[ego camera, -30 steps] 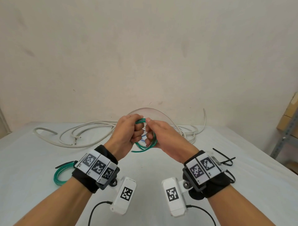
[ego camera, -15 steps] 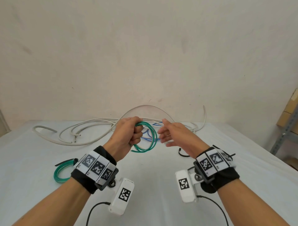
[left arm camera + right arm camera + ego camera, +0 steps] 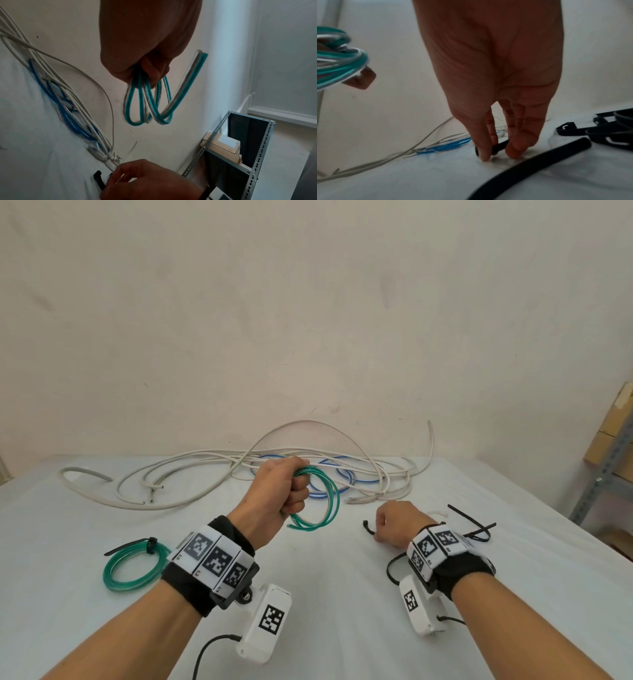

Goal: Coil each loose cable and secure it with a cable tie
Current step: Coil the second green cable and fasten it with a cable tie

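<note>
My left hand (image 3: 296,491) is a fist held above the table, gripping a coil of green cable (image 3: 323,498) whose loops hang to its right. In the left wrist view the green loops (image 3: 149,105) dangle from under the curled fingers (image 3: 154,70). My right hand (image 3: 380,529) is down on the white table (image 3: 342,594), to the right of the coil. Its thumb and fingertips (image 3: 482,151) pinch one end of a black cable tie (image 3: 500,146), which lies on the cloth. The tie's end (image 3: 368,527) sticks out left of the knuckles.
A second green coil (image 3: 133,566), bound with a black tie, lies at the left. Loose white cables (image 3: 191,474) and a blue cable (image 3: 346,477) sprawl along the back by the wall. More black ties (image 3: 472,529) lie right of my right hand. A metal shelf (image 3: 603,474) stands at the right.
My right hand let go of the green coil, moved right and down to the table, and closed on a black cable tie. The left hand kept hold of the coil.
</note>
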